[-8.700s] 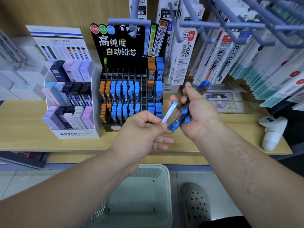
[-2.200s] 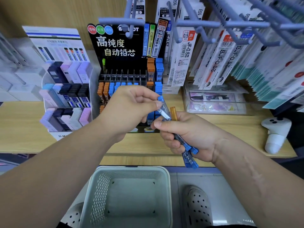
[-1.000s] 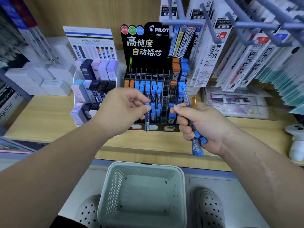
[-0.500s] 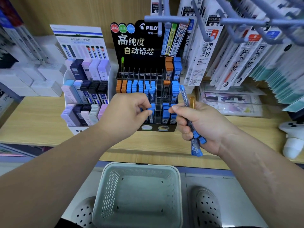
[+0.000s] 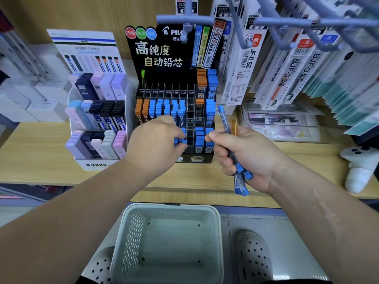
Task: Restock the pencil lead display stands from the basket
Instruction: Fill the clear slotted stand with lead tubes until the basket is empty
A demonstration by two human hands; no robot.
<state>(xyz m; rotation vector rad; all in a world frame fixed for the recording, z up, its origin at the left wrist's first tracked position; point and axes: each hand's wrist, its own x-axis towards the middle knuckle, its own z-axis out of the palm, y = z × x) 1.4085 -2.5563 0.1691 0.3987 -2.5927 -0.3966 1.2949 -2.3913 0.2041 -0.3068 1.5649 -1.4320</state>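
Slotting a blue lead case (image 5: 180, 141) into the bottom row of the black stand (image 5: 164, 54), the left hand (image 5: 155, 140) is pinching its cap between thumb and curled fingers. The case is standing upright among other blue ones. Whether it is fully seated I cannot tell, since the knuckles are hiding the slot.

The right hand (image 5: 252, 154) is waiting just beside the stand. It is gripping a bundle of blue cases (image 5: 239, 181) in a closed fist, with one orange case (image 5: 234, 127) poking up behind them.

The basket (image 5: 170, 206) on the floor below is showing nothing on its bottom, so the stock to be shelved seems to be sitting in that fist.

Judging by this, the job is looking well along. The middle and bottom rows are carrying plenty of blue and orange. Most slots in the top row are showing bare, as is one narrow column right of centre. The fistful probably has to go there, the orange case beside its like.

The white stand (image 5: 98, 165) to the left on the shelf (image 5: 41, 156) is looking full in every tier.
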